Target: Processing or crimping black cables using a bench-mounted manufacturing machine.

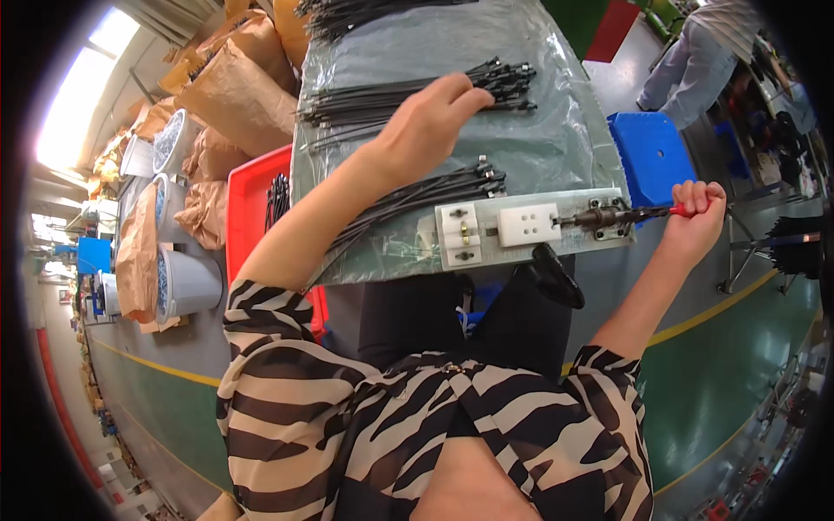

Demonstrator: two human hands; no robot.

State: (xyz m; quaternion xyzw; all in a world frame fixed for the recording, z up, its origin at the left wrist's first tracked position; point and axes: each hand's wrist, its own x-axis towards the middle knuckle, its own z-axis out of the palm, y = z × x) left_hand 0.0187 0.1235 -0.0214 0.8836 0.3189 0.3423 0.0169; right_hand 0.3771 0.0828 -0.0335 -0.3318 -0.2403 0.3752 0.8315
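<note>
My left hand point(424, 126) reaches over a bundle of thin black cables point(356, 104) with small end fittings at their right. Its fingers curl down onto the bundle near those ends; the fingertips are partly hidden, so whether they pinch a cable cannot be made out. Closer to me lies a second group of black cables point(417, 198). My right hand point(697, 217) is wrapped round the red handle point(680, 209) of a toggle clamp point(604, 217). The clamp is mounted on a pale base plate with a white block point(530, 226) and a smaller white slotted block point(460, 236) at its left.
Plastic sheeting covers the table point(556, 113); more black cables point(347, 19) lie at its far end. A red tray point(248, 208) stands left, a blue stool point(656, 156) right. Paper sacks point(239, 95) and buckets point(193, 282) fill the far left. Another person point(695, 69) stands at the upper right.
</note>
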